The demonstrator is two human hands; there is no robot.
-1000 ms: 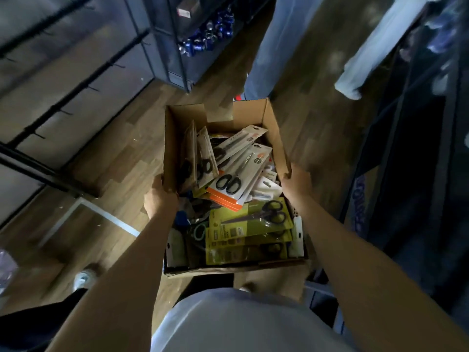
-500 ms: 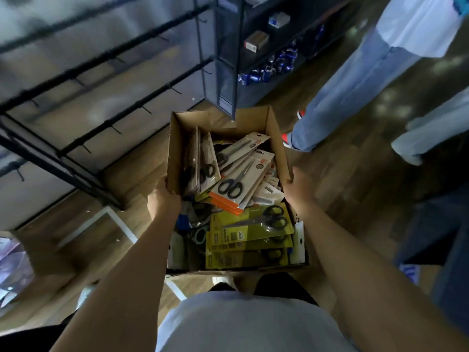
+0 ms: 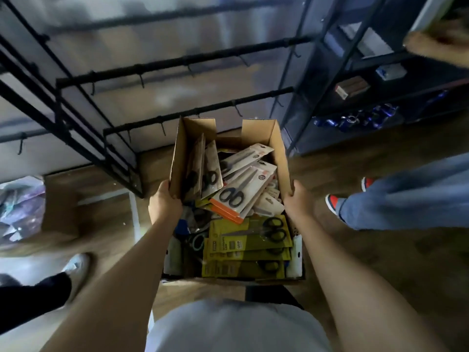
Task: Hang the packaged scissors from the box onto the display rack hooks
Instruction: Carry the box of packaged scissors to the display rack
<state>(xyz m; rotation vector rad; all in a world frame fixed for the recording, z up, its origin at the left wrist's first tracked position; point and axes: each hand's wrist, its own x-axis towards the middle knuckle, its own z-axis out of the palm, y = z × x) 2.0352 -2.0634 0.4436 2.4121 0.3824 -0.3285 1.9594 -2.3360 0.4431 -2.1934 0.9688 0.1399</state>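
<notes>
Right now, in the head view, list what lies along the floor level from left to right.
Plastic bag → left hand → cardboard box → right hand → red sneaker of another person in jeans.

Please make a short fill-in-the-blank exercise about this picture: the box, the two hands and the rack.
1. The left hand and the right hand grip the two sides of a cardboard ____.
2. The packs nearest the person in the box are ____ in colour.
3. The hooks on the black display rack carry ____ packs.
4. The orange-edged pack shows scissors with ____ handles.

Missing words: box; yellow; no; black
</notes>
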